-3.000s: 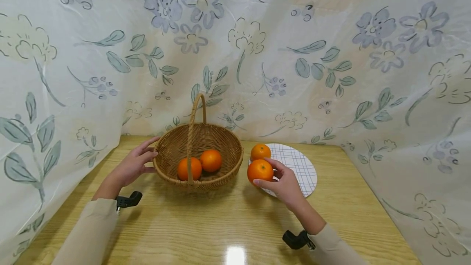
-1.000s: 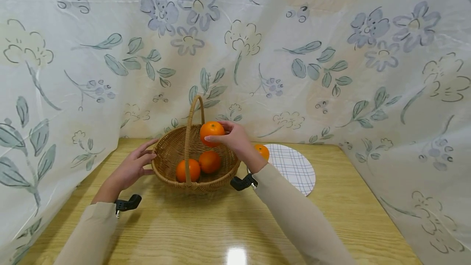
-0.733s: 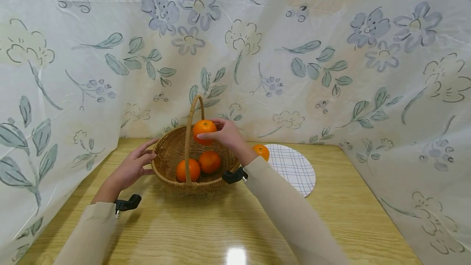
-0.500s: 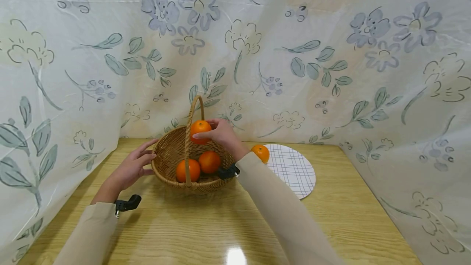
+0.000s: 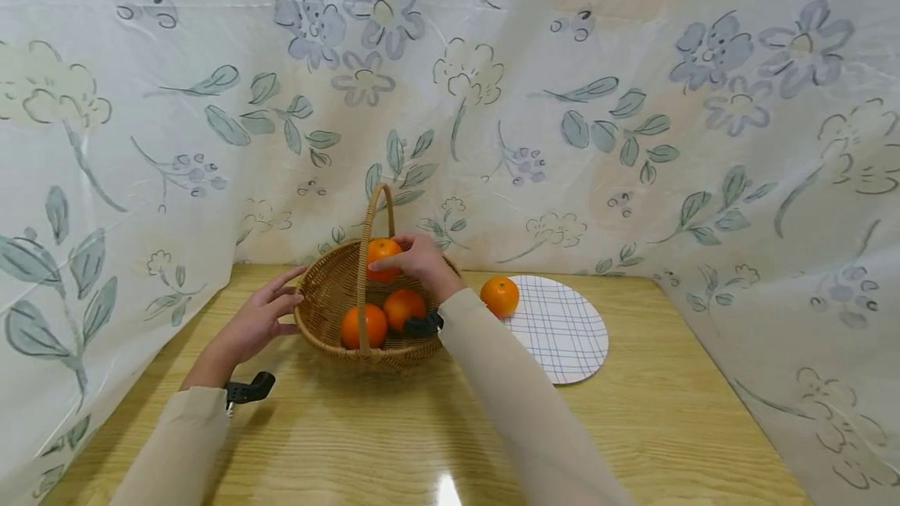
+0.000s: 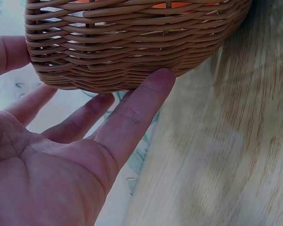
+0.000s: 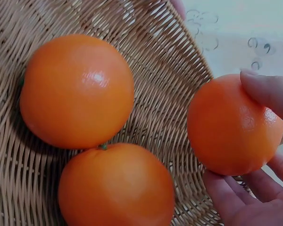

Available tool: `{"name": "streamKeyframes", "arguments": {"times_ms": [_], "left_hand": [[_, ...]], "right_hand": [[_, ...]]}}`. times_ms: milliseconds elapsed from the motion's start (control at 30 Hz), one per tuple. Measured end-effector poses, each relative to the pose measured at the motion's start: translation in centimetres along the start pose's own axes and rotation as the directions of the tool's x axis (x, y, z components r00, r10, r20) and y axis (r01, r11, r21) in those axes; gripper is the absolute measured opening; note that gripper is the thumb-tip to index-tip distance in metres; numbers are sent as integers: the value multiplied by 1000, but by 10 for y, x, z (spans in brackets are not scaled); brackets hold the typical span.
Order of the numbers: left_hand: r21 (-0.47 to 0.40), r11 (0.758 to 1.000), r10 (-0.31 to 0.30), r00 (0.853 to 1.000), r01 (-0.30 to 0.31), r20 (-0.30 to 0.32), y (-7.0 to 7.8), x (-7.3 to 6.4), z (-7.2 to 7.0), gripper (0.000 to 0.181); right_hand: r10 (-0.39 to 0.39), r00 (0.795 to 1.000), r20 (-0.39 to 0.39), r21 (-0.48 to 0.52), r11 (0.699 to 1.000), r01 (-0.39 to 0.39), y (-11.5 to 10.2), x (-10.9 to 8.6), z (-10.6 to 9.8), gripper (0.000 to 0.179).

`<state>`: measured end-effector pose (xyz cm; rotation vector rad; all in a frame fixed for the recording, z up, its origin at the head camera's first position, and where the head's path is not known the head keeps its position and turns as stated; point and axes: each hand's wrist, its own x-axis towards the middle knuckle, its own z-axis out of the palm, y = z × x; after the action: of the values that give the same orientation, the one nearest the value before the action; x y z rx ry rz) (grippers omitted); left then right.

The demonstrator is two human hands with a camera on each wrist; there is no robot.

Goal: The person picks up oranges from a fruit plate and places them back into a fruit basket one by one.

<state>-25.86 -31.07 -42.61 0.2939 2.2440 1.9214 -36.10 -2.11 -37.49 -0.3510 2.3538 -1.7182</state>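
In the head view, my right hand [image 5: 423, 262] holds an orange [image 5: 385, 262] between thumb and fingers, inside the wicker basket [image 5: 325, 287] behind its upright handle. Two other oranges, one at the front [image 5: 376, 325] and one behind it [image 5: 403, 304], lie touching in the basket. The right wrist view shows the held orange [image 7: 228, 129] apart from those two. My left hand [image 5: 256, 322] touches the basket's left side with spread, mostly straight fingers. From the left wrist, the thumb [image 6: 137, 113] is seen against the woven wall [image 6: 127, 52].
One more orange [image 5: 500, 297] sits at the left edge of a round white plate [image 5: 562, 338] with a grid pattern, right of the basket. Everything stands on a wooden table [image 5: 394, 428]. A flowered cloth [image 5: 492, 92] hangs behind and at both sides.
My right hand has carried the orange from the plate leftward into the basket, and over the last half second lowered it slightly. My left hand has stayed at the basket's side.
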Motion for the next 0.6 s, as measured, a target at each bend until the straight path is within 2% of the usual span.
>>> {"name": "streamKeyframes", "arguments": {"times_ms": [100, 333, 467, 600], "left_hand": [[4, 1000, -1, 1000, 1, -2, -1, -1, -1, 65], [0, 1000, 4, 1000, -4, -3, -2, 0, -1, 65], [-6, 1000, 6, 1000, -6, -2, -2, 1, 0, 65], [-7, 1000, 13, 1000, -13, -1, -2, 2, 0, 65]], "right_hand": [[13, 1000, 6, -41, 999, -13, 2, 2, 3, 54], [88, 996, -3, -177, 980, -87, 9, 7, 5, 74], [136, 991, -10, -175, 975, -135, 13, 11, 3, 76], [141, 990, -9, -151, 978, -141, 14, 12, 2, 77]]}}
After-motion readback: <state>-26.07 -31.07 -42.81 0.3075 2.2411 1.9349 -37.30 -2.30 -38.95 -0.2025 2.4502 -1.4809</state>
